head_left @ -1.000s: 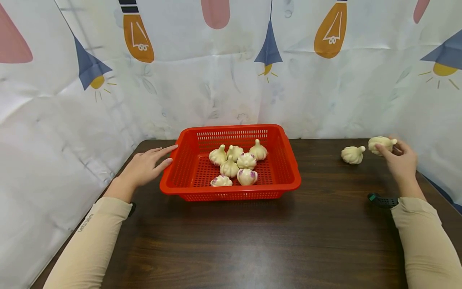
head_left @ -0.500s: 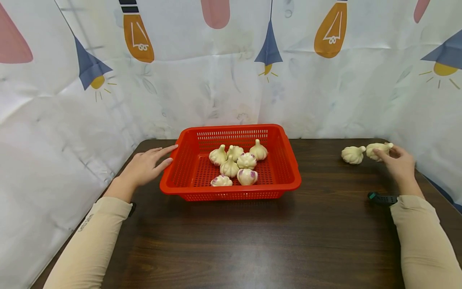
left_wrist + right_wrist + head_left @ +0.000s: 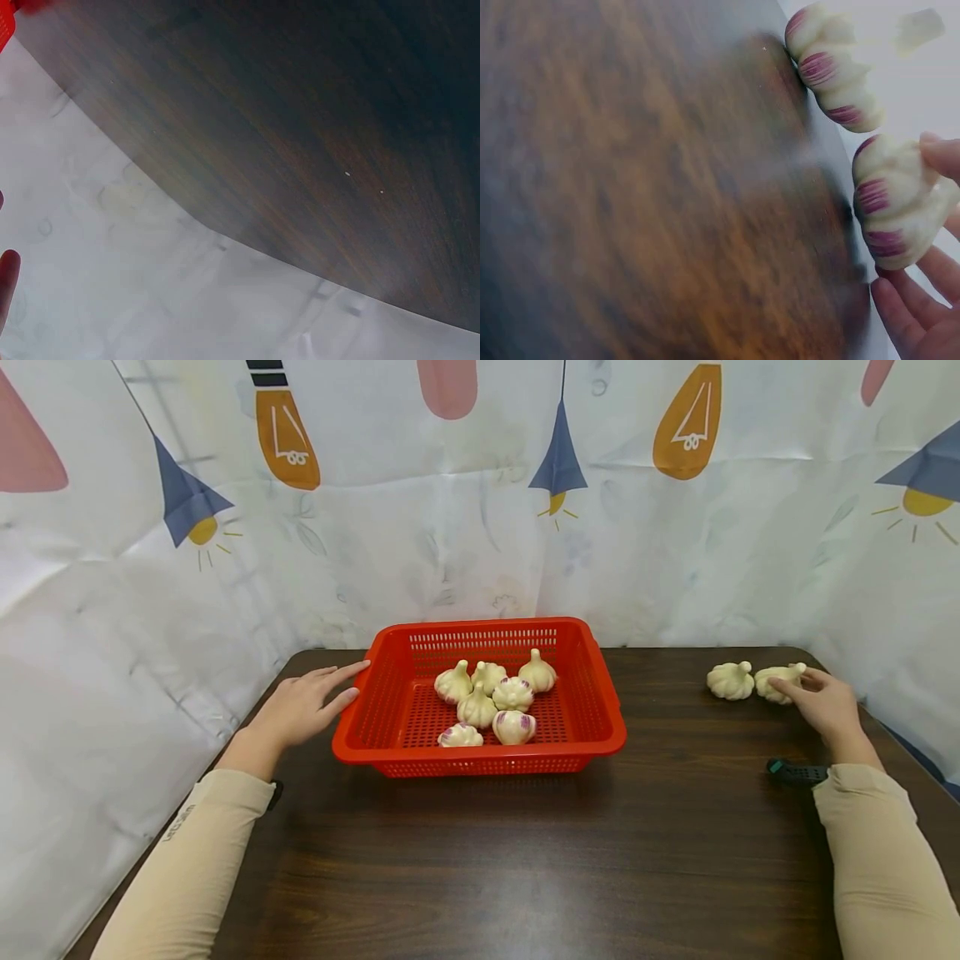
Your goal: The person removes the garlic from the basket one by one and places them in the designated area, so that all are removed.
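At the far right of the table, my right hand [image 3: 827, 706] holds a garlic bulb [image 3: 777, 683] between thumb and fingers. In the right wrist view the held garlic bulb [image 3: 892, 202] shows purple streaks, with the thumb on one side and fingertips beneath. A second garlic bulb [image 3: 730, 682] sits right beside it on the left, its stem pointing up and right. My left hand [image 3: 300, 706] has its fingers stretched out, fingertips at the left rim of a red plastic basket [image 3: 480, 758]. Inside that basket lie several garlic bulbs [image 3: 476, 706], some purple-streaked.
The dark wooden table [image 3: 450, 877] runs up to a patterned white curtain [image 3: 465, 552] at the back and left. A black strap with a green tip [image 3: 797, 772] shows at the right wrist.
My right hand has moved left and down with its garlic bulb, bringing it next to the other bulb, which has shifted and turned slightly. The left hand and basket stay put.
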`<state>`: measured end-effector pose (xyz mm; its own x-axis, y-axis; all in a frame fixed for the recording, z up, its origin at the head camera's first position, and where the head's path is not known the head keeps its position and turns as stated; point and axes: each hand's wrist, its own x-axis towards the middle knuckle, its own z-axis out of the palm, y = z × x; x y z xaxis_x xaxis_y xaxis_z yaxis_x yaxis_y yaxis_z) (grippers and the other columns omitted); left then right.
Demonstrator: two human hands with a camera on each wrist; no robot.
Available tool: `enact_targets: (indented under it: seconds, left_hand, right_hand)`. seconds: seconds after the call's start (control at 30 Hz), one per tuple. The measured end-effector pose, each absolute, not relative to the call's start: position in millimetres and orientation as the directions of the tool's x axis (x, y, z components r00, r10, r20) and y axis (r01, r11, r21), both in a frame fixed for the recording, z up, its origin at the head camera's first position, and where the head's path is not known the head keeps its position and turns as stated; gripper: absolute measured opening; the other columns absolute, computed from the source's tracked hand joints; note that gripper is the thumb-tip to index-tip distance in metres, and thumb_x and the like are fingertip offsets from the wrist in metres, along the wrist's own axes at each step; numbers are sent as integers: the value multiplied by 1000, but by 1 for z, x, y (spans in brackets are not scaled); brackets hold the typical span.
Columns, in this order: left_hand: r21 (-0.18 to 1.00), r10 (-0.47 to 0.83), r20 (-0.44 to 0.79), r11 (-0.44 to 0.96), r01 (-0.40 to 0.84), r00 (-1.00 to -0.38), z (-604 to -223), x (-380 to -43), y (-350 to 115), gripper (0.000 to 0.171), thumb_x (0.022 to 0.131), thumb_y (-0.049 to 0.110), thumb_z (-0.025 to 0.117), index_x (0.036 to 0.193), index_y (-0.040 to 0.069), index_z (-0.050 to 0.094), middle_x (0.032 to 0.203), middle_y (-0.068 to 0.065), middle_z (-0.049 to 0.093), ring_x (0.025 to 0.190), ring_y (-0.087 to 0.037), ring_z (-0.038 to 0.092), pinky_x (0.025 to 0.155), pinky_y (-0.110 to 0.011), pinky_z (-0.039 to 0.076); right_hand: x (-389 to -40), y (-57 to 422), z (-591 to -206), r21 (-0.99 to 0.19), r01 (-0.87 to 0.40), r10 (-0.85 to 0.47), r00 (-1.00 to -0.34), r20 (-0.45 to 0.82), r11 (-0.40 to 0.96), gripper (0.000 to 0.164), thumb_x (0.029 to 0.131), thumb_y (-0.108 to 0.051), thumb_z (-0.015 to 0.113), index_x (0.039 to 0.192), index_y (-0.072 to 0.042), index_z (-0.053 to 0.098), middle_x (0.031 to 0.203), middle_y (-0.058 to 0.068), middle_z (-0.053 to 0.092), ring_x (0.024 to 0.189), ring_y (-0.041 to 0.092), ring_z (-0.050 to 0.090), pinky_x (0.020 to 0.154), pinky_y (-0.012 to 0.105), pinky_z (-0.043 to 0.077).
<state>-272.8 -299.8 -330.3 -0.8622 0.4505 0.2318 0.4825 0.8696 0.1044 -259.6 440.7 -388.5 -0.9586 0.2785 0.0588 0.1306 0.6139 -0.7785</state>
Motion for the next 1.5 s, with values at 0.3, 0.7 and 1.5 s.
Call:
enact_targets:
  seconds: [0.3, 0.7, 1.5]
  left_hand:
    - [106, 452, 244, 867, 487, -858, -331, -273, -300, 54, 109, 41, 44, 157, 16, 44, 145, -23, 56, 133, -46, 49, 101, -69, 40]
    - [111, 451, 242, 866, 487, -859, -331, -272, -300, 55, 109, 41, 43, 157, 16, 43, 145, -23, 55, 133, -46, 49, 101, -70, 39]
    - [116, 454, 262, 861, 494, -852, -331, -272, -300, 54, 109, 40, 46, 157, 16, 45, 144, -24, 56, 131, -45, 51, 99, -68, 41]
  right_hand:
    - [-260, 446, -389, -755, 130, 245, -969, 42, 643, 89, 104, -50, 48, 158, 11, 12, 154, 46, 17, 136, 68, 21, 105, 75, 29]
    - [-258, 448, -384, -684, 117, 183, -983, 24, 720, 93, 105, -53, 47, 157, 13, 7, 150, 50, 16, 136, 68, 21, 105, 76, 26]
    - [-240, 457, -369, -650, -37, 48, -992, 113, 759, 86, 104, -29, 62, 160, 8, 9, 155, 45, 16, 133, 69, 24, 96, 78, 30]
